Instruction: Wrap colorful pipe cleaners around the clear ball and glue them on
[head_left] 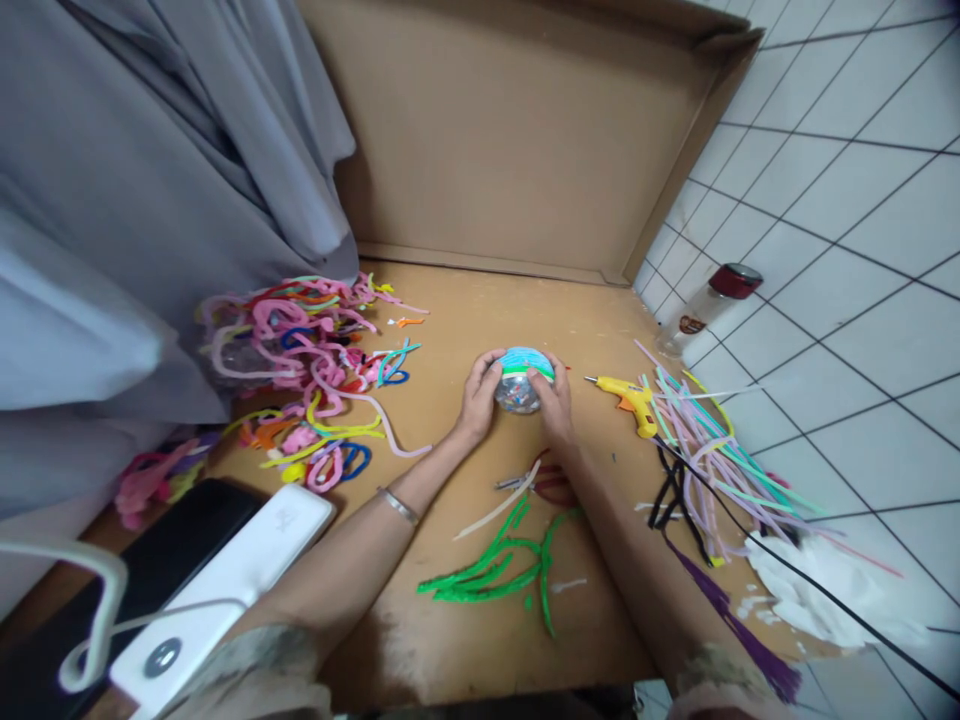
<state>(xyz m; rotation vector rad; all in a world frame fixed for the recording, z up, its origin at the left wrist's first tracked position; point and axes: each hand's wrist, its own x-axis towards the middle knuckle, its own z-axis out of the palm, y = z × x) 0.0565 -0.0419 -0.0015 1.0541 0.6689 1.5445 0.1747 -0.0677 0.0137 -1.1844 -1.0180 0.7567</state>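
Observation:
Between my two hands is a clear round ball (pixel 519 393), its upper part covered in blue with a green band below. My left hand (pixel 478 393) grips its left side, thumb on the front. On the right side my right hand (pixel 553 396) holds it the same way, its thumb pressed near the green band. Just below the hands lie scissors (pixel 553 486) with reddish handles, partly hidden by my right forearm. A pale strip (pixel 499 505) crosses near their blades. Several green pipe cleaners (pixel 487 575) lie closer to me.
A yellow glue gun (pixel 628 397) and a bundle of pipe cleaners (pixel 705 450) lie right, by a jar (pixel 709 305). A tangled pipe-cleaner pile (pixel 300 340) sits left, near a white power bank (pixel 225 590). A cardboard panel (pixel 510 130) stands behind.

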